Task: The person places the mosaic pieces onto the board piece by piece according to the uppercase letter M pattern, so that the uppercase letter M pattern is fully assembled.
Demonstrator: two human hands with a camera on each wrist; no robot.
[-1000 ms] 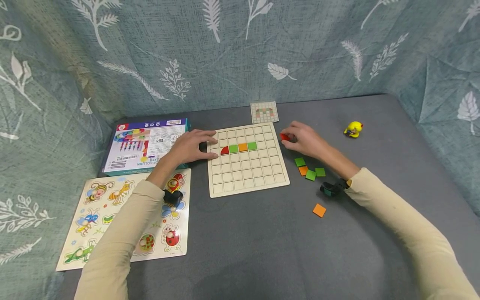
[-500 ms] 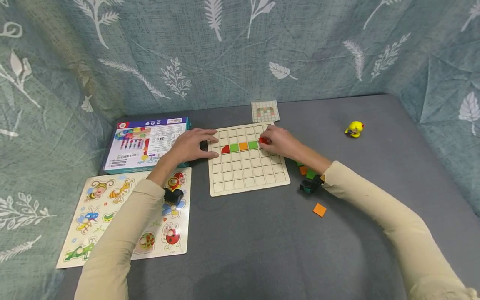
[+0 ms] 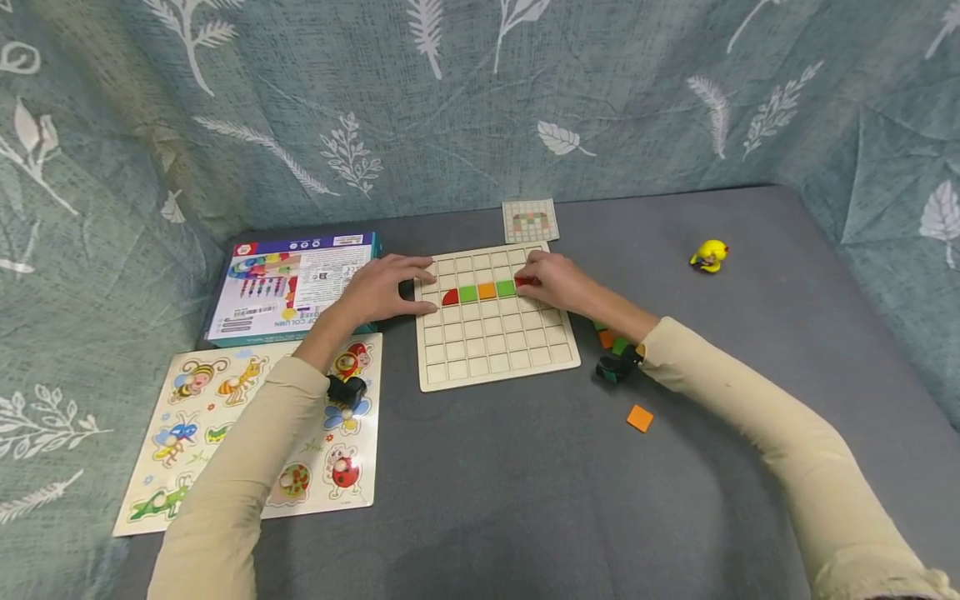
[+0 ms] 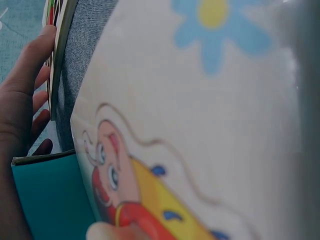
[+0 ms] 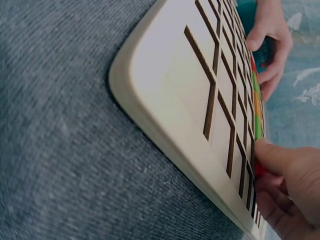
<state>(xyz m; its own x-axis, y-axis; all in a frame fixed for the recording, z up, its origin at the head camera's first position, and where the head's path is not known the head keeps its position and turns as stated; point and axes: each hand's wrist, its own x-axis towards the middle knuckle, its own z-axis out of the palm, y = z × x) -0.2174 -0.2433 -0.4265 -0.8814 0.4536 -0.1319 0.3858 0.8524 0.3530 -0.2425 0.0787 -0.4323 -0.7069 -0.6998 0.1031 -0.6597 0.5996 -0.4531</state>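
Note:
A pale wooden grid board (image 3: 487, 342) lies on the table. One of its rows carries a red quarter-round tile (image 3: 451, 297), a green tile (image 3: 468, 294), an orange tile (image 3: 487, 291) and a second green tile (image 3: 506, 287). My right hand (image 3: 558, 282) pinches another red tile (image 3: 522, 282) at the right end of that row; fingers hide most of it, also in the right wrist view. With thumb and fingers spread, my left hand (image 3: 390, 289) rests at the board's left edge.
A cardboard box (image 3: 262, 292) and an insect knob puzzle (image 3: 300, 454) lie left. Behind the board is a small pattern card (image 3: 530, 222). Several loose tiles (image 3: 607, 338) lie partly under the right forearm, with one orange tile (image 3: 640, 418) nearer. A yellow toy (image 3: 708, 256) stands right.
My right hand has carried the red tile leftward from beside the board onto the row, then settled lower next to the green tile. The left hand has stayed in place.

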